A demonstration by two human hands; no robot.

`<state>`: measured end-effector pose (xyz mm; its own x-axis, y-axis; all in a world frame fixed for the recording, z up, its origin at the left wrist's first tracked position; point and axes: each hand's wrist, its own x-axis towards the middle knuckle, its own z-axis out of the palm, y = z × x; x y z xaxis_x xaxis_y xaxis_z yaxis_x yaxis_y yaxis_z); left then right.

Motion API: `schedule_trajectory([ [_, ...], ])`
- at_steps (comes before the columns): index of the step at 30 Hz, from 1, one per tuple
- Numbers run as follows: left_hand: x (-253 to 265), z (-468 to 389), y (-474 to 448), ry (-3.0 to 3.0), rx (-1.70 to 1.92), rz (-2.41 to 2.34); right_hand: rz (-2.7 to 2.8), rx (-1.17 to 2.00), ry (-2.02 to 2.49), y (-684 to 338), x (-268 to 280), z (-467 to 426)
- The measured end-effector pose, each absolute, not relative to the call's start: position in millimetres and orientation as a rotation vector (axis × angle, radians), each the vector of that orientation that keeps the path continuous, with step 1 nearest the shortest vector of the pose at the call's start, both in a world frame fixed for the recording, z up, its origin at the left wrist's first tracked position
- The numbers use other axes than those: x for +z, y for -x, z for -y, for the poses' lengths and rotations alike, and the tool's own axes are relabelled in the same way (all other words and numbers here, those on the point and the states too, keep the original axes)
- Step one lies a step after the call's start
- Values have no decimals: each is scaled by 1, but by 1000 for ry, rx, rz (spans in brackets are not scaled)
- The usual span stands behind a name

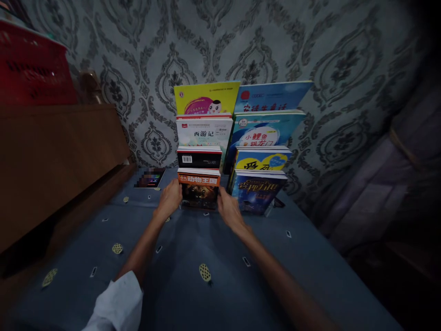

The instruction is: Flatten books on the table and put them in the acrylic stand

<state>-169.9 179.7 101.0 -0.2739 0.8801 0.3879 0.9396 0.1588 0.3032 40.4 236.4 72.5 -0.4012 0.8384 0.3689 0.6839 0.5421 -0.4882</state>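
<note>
Two stacked rows of books stand upright on the cloth, tallest at the back. At the front of the left row is a dark book with an orange title band [199, 193]. My left hand [171, 196] grips its left edge, and my right hand [228, 207] grips its right edge. Behind it stand a black-backed book [200, 159], a white-covered book [206, 133] and a yellow book [206, 96]. In the right row, a dark blue book [258, 193] stands in front, beside my right hand, with a yellow-and-blue book [263, 159] and taller blue books behind.
Patterned blue cloth [179, 276] covers the surface. A small dark booklet [149, 178] lies flat at the back left. On the left, a red basket [37, 66] sits on a wooden cabinet [62, 161]. Patterned wallpaper [155, 69] rises behind, and a pale curtain [375, 174] hangs right.
</note>
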Motion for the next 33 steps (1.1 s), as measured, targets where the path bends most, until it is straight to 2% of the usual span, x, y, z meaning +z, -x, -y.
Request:
schedule_trajectory([
  [8,98,-176,186,2005,-854,2238,2155,443,1013,-49,57,-241],
  [14,74,-169,210,2059,-974,2242,2108,429,941,-50,37,-238],
  [19,47,-172,250,1722,-595,2542,1985,360,929,-53,21,-207],
  [24,35,-186,296,1523,-391,2656,2236,484,815,-48,3,-178],
  [33,36,-238,340,1666,-67,2628,2374,501,764,-45,-5,-178],
])
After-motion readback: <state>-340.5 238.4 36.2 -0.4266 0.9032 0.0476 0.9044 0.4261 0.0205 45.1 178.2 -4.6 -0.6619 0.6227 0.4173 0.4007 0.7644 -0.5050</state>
